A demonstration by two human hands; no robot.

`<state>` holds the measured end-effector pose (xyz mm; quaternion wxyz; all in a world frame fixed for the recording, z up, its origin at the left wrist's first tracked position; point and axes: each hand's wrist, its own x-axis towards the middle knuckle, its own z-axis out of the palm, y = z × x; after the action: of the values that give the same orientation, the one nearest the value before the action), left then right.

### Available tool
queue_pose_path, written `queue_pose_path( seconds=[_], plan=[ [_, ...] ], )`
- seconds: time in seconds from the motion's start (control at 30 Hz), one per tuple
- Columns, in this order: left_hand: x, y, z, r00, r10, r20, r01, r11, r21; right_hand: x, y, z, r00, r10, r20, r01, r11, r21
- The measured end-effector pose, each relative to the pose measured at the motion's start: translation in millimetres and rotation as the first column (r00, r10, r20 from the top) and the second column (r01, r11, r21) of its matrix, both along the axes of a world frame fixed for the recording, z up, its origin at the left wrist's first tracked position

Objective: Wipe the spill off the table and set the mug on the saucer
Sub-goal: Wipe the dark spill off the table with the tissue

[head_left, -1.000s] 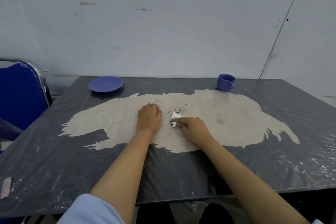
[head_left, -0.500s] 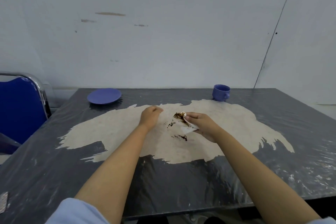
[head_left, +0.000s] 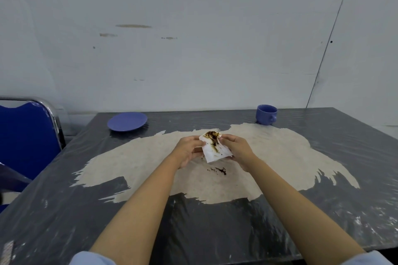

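Pale grey wall [head_left: 193, 28] behind, a few brown scuffs on it, dark seam running down on the right. Dark table [head_left: 215, 232] pushed up against it, glossy top with a big worn beige patch [head_left: 140, 165] across the middle. Blue chair [head_left: 25, 140] with chrome frame at the table's left edge.

Person's two bare forearms reach in from the near edge, light blue sleeves just visible at the bottom. Both hands are raised above the beige patch, holding one white tissue [head_left: 213, 150] between them. Left hand [head_left: 187, 150] grips the tissue's left edge, fingers curled round it. Right hand [head_left: 237, 149] pinches the right side near the top. Tissue is unfolded, dark brown stain at the top and streaking down the middle.

Blue saucer [head_left: 127, 121] at far left of the table, nothing on it. Blue mug [head_left: 266, 114] upright at far right, handle facing right, well apart from the saucer.

Spill [head_left: 218, 170]: small dark brown splotch and specks on the beige patch, just below the tissue, between the wrists. Not wiped off yet.
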<state>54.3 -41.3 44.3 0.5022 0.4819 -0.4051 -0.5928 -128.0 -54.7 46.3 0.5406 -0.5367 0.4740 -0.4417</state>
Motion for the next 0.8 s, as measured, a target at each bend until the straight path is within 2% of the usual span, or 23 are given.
queue_pose_path(
  seconds=[0.13, 0.27, 0.4, 0.53, 0.6, 0.7, 0.8],
  plan=[
    [3.3, -4.5, -2.8, 0.999, 0.032, 0.008, -0.032, 0.999, 0.0, 1.3, -6.6, -3.2, 0.992, -0.1, -0.081, 0.088, 0.986, -0.139],
    [5.0, -8.9, -1.8, 0.999, 0.054, 0.0, -0.054, 0.998, -0.013, 1.0, -12.6, -3.4, 0.978, -0.14, -0.156, 0.101, 0.967, -0.234],
    [7.2, -13.2, 3.3, 0.992, 0.047, -0.119, -0.046, 0.999, 0.016, 1.5, -18.7, 0.7, 0.974, -0.11, -0.198, 0.045, 0.95, -0.308],
    [7.8, -20.3, 11.6, 0.975, 0.064, -0.214, -0.031, 0.988, 0.152, 4.5, -28.1, 2.9, 0.962, -0.053, -0.268, -0.041, 0.942, -0.332],
    [11.0, -24.6, 12.8, 0.981, 0.022, -0.195, 0.012, 0.985, 0.171, 6.8, -32.9, 2.2, 0.953, -0.038, -0.302, -0.069, 0.939, -0.338],
    [17.3, -27.9, 11.0, 0.991, -0.043, -0.126, 0.06, 0.99, 0.129, 11.2, -39.1, 0.3, 0.937, -0.038, -0.348, -0.09, 0.935, -0.344],
    [22.2, -30.3, 10.2, 0.99, -0.078, -0.121, 0.088, 0.992, 0.087, 16.2, -42.6, -0.8, 0.937, -0.02, -0.348, -0.108, 0.933, -0.343]
  ],
)
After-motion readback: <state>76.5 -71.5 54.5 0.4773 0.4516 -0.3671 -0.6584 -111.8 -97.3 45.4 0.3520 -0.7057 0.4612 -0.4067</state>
